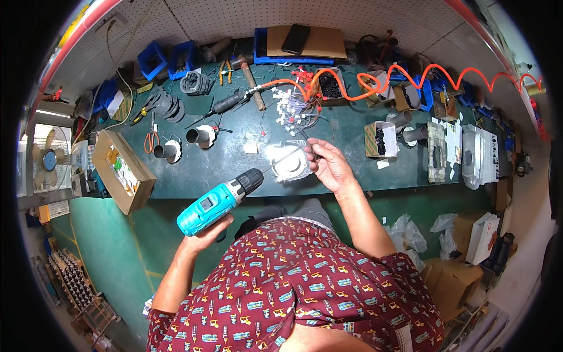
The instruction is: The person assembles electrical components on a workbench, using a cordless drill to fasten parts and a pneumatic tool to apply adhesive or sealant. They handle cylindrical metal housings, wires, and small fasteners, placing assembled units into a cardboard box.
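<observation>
My left hand [206,236] is wrapped round the grip of a teal cordless drill [205,206]. The drill's black chuck [252,180] and long thin bit point up and to the right. At the bit's far end, the fingers of my right hand [329,166] are closed in a pinch. What they pinch is too small and dark to make out. Under the bit and beside my right fingertips lies a round white part [286,166], brightly lit, on the dark green bench [229,170]. Its finer details are washed out by glare.
An orange coiled air hose [369,82] runs across the back to a black inline driver [229,104]. Wire bundles [293,111], a hammer [252,85] and cylinders on white flanges [202,136] lie around. Cardboard boxes [126,170] stand left and right [380,139].
</observation>
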The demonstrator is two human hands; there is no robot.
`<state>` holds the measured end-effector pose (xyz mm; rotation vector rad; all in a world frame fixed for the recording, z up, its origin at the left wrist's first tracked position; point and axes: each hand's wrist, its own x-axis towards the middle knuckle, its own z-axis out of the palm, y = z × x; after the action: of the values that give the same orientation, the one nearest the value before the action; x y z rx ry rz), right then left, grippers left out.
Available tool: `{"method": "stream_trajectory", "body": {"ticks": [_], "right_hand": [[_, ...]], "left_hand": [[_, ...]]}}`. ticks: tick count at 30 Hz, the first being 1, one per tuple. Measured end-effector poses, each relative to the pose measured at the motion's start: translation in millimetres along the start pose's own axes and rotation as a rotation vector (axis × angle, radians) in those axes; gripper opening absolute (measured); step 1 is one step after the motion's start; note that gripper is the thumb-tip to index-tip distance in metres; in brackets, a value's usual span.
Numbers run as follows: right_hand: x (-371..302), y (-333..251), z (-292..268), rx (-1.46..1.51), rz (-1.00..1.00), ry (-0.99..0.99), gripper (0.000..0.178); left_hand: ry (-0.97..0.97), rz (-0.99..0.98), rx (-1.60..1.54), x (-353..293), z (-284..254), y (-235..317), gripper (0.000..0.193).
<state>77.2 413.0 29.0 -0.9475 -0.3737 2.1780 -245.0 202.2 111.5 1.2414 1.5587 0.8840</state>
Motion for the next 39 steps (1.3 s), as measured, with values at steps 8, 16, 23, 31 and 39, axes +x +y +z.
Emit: {"method": "stream_trajectory", "body": {"ticks": [8,16,23,31,39], "right_hand": [[4.3,4.0,6.8,-0.057,-0.065,-0.071,0.015],[10.4,3.5,9.2,0.049,-0.021,-0.105,0.016],[2.1,-1.3,19.2,0.091,0.001,-0.127,0.017],[-7.0,-8.3,23.1,0.032,0.071,-0.103,0.02],[20.6,-21.6,33.3,-0.082,0.126,-0.243,0.015]], "left_hand": [[0.03,0.063,-0.036,0.3,-1.5,-2.3,0.026],[0.002,0.051,-0.055,2.0,7.6,-9.5,0.028],[0.017,0.073,-0.084,2.0,10.5,-16.3,0.028],[-0.069,0.366,0.219,19.7,1.6,-1.3,0.026],[0.3,0.299,0.277,-15.8,46.6,-10.3,0.012]]}}
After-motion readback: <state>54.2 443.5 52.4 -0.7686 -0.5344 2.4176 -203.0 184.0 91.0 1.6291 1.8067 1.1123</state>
